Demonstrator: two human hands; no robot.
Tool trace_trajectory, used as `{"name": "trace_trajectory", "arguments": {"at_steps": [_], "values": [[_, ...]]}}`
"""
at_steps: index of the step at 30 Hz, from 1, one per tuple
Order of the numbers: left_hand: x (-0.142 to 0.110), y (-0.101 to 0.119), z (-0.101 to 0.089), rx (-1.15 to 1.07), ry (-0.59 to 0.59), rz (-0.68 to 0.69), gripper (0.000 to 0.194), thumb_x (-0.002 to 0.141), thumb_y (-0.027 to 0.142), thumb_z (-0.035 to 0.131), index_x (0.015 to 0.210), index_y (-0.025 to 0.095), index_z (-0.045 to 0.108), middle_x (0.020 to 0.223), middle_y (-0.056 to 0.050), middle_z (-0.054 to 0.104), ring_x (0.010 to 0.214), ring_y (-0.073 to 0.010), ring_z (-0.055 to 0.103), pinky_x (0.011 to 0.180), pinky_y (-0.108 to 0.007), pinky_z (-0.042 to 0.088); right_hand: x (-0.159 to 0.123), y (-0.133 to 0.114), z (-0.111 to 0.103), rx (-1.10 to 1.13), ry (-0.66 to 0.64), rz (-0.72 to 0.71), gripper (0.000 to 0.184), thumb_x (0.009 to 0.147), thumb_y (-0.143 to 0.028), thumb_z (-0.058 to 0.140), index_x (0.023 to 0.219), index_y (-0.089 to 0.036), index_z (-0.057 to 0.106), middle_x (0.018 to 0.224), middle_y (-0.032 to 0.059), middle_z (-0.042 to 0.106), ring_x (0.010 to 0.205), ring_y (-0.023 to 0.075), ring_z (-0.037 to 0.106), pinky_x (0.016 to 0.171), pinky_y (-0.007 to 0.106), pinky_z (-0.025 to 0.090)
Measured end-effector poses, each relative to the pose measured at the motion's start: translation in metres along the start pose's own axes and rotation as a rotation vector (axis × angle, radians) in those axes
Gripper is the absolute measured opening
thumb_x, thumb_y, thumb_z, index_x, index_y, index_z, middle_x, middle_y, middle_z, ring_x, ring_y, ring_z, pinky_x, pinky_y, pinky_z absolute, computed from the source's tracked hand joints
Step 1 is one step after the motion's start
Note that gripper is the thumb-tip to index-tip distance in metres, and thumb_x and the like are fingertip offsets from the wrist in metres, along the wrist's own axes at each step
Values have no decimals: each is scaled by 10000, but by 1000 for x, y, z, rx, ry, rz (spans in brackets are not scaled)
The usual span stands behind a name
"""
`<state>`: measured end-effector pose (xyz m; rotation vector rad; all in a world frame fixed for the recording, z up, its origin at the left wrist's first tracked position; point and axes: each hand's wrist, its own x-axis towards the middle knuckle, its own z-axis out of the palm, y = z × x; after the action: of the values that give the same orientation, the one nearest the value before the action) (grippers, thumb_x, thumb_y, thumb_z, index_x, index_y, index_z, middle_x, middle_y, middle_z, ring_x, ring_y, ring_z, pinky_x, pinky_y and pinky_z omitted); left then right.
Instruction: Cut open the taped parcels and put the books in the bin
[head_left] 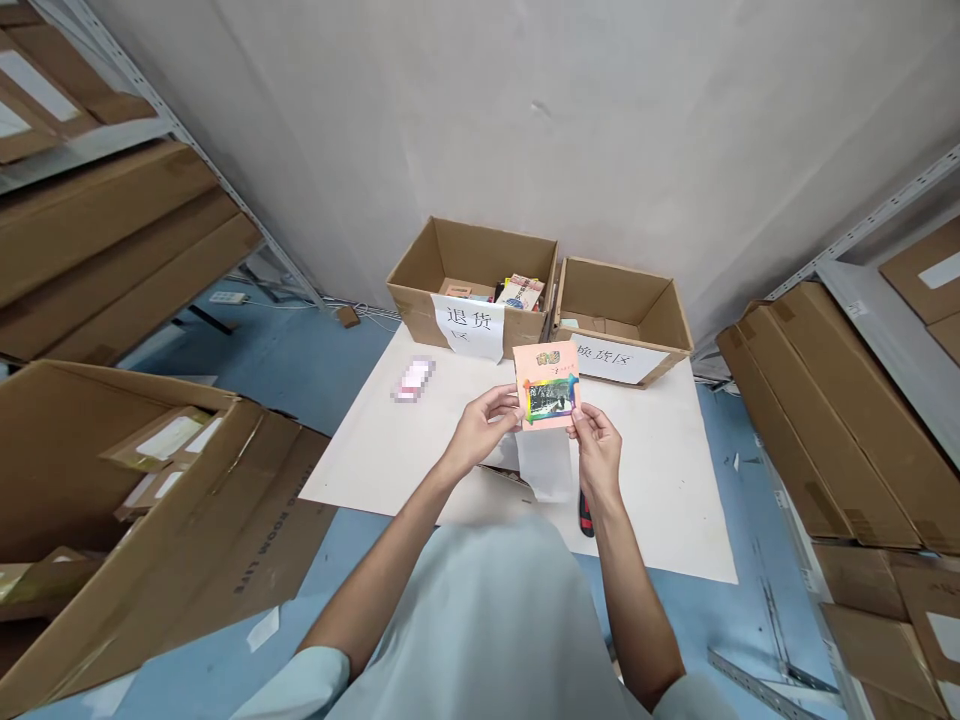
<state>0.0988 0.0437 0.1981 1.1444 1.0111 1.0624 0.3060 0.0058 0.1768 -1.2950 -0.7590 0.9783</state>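
Observation:
Between both hands I hold up a thin pink booklet [548, 387] with a rainbow-bordered dark picture on its cover. My left hand [484, 428] grips its lower left edge, and the fingers of my right hand [598, 445] pinch its lower right corner. Below the booklet lies a white sheet of paper [546, 468] on the table [660, 470], partly over what looks like a small open carton [506, 472]. A black and red tool [586, 515], its kind unclear, rests by my right wrist, partly hidden by the arm.
Two labelled cardboard boxes stand at the table's back; the left box [420, 310] has several books [519, 292], the right box [679, 320] a few flat items. A blurred slip [414, 380] lies left. A large carton of parcels [247, 500] and loaded shelves [802, 400] flank the table.

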Motion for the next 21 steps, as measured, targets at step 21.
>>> {"name": "trace_trajectory", "arguments": {"at_steps": [21], "values": [[-8, -14, -23, 87, 0, 84, 184, 909, 410, 871, 836, 243, 845, 1116, -119, 782, 1186, -294, 778, 1067, -445, 641, -14, 16, 0, -83, -254, 90, 281, 862, -471, 823, 1037, -299, 689, 1397, 131, 801, 1357, 324, 747, 1149, 513, 592]]}}
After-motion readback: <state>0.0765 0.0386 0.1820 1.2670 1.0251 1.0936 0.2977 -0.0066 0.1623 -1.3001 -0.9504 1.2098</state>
